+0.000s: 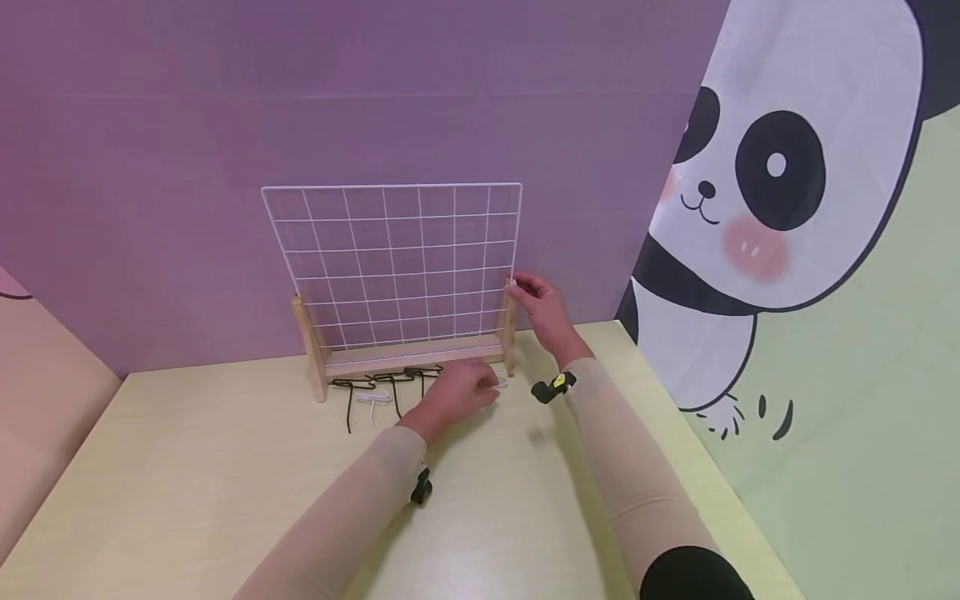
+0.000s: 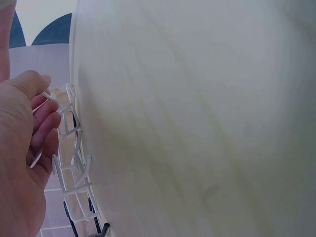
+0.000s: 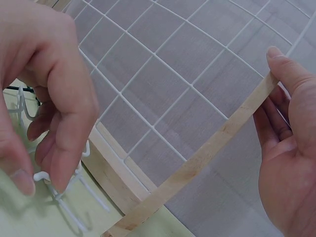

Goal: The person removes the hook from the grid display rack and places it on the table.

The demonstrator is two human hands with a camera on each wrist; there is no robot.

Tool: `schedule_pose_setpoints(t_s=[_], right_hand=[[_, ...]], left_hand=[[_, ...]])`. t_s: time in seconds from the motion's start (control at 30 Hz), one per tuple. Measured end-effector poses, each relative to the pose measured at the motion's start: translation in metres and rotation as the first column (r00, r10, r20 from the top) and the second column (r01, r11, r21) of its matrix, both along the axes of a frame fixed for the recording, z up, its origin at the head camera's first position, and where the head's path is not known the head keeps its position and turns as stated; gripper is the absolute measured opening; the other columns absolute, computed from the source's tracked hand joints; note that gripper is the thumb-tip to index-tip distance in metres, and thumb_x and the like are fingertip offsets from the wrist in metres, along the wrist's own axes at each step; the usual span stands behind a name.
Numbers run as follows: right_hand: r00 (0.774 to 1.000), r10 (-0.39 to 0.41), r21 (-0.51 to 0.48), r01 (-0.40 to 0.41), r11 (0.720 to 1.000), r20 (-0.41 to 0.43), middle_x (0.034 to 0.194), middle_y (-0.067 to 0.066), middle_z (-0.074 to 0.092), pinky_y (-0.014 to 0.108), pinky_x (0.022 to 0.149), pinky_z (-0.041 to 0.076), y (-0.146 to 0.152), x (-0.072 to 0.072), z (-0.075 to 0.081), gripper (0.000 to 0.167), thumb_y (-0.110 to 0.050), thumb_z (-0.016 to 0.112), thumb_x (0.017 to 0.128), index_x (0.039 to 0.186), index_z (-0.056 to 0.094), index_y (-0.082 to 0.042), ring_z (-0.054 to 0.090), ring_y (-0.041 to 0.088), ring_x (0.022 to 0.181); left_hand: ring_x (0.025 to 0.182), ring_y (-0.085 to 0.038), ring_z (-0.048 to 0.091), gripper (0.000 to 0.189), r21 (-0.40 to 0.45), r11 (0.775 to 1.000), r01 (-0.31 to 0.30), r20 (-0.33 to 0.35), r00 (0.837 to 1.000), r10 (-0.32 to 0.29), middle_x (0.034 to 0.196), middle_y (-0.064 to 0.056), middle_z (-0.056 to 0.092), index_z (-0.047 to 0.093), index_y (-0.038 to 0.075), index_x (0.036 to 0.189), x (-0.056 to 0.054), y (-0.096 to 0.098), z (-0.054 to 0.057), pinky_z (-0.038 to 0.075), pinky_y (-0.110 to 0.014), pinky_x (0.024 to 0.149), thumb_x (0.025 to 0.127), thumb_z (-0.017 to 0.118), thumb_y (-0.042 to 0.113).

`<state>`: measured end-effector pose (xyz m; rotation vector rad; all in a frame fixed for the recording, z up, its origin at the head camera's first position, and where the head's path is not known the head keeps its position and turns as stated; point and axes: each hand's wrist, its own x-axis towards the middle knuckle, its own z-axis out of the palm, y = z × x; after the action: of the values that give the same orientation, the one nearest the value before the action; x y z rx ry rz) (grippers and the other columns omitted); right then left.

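Note:
A white wire grid panel (image 1: pixel 390 248) stands upright in a wooden base with two side posts. My right hand (image 1: pixel 546 312) grips the top of the right wooden post (image 3: pixel 197 158), thumb in front and fingers curled behind, beside the grid's edge. Low in front of the base, my left hand (image 1: pixel 457 390) pinches the end of a white wire hook (image 3: pixel 42 176) between thumb and fingers. White wire hooks (image 2: pixel 76 190) stand close by the left hand in the left wrist view. Part of the pinched hook is hidden by the fingers.
Several black wire hooks (image 1: pixel 392 378) lie along the front of the base, left of my left hand. A white hook (image 1: pixel 372 397) lies among them. Behind the pale table (image 1: pixel 187 467) rises a purple wall (image 1: pixel 187 167), with a panda picture (image 1: pixel 817 267) at right.

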<state>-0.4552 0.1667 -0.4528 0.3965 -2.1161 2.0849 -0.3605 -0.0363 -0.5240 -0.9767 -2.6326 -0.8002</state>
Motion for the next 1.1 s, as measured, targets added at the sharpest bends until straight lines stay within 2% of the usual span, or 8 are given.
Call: schedule_pose_setpoints(t_s=[0.17, 0.33, 0.5, 0.77, 1.1], right_hand=[[1.0, -0.01, 0.021, 0.01, 1.0, 0.008, 0.138, 0.013, 0.071, 0.039, 0.119, 0.048, -0.001, 0.0001, 0.0006, 0.039, -0.017, 0.075, 0.108, 0.142, 0.07, -0.001, 0.064, 0.018, 0.124], [1.0, -0.011, 0.043, 0.01, 0.999, 0.018, 0.139, 0.011, 0.07, 0.039, 0.12, 0.047, 0.0, 0.0004, 0.0008, 0.039, -0.019, 0.074, 0.109, 0.143, 0.069, -0.002, 0.063, 0.019, 0.127], [1.0, 0.0, 0.028, 0.0, 1.0, 0.007, 0.14, 0.015, 0.07, 0.039, 0.119, 0.048, 0.001, -0.0006, 0.0004, 0.039, -0.018, 0.074, 0.108, 0.143, 0.07, 0.0, 0.063, 0.019, 0.125], [1.0, -0.003, 0.04, 0.002, 0.999, 0.012, 0.136, 0.01, 0.072, 0.039, 0.118, 0.049, 0.0017, 0.0005, 0.0012, 0.038, -0.019, 0.075, 0.108, 0.142, 0.071, -0.002, 0.064, 0.018, 0.123], [1.0, 0.007, 0.02, -0.007, 1.0, 0.014, 0.138, 0.015, 0.072, 0.038, 0.118, 0.049, 0.0011, 0.0012, 0.0026, 0.039, -0.018, 0.076, 0.107, 0.142, 0.07, -0.001, 0.065, 0.016, 0.12]], left_hand=[[0.096, -0.02, 0.072, 0.013, -0.067, 0.998, -0.012, 0.023, 1.0, 0.013, 0.099, 0.0, 0.074, 0.081, 0.011, 0.105, 0.0021, 0.0013, 0.0024, 0.061, -0.037, 0.091, 0.096, 0.087, 0.019], [0.098, -0.02, 0.072, 0.014, -0.112, 0.994, 0.003, 0.047, 0.999, 0.003, 0.1, 0.001, 0.073, 0.081, 0.011, 0.106, 0.0033, 0.0022, 0.0033, 0.061, -0.037, 0.09, 0.097, 0.086, 0.021], [0.096, -0.02, 0.07, 0.012, -0.128, 0.992, 0.004, 0.042, 0.999, 0.002, 0.098, 0.001, 0.072, 0.081, 0.011, 0.105, 0.0043, 0.0019, 0.0032, 0.061, -0.037, 0.09, 0.097, 0.086, 0.018], [0.096, -0.019, 0.07, 0.014, -0.146, 0.989, -0.004, 0.05, 0.999, 0.011, 0.1, 0.001, 0.072, 0.081, 0.011, 0.107, 0.0036, 0.0019, 0.0028, 0.061, -0.037, 0.091, 0.096, 0.086, 0.018], [0.1, -0.02, 0.073, 0.018, -0.131, 0.991, -0.028, 0.073, 0.997, 0.038, 0.102, 0.002, 0.072, 0.082, 0.012, 0.11, 0.0038, 0.0011, 0.0028, 0.061, -0.038, 0.093, 0.095, 0.088, 0.02]])
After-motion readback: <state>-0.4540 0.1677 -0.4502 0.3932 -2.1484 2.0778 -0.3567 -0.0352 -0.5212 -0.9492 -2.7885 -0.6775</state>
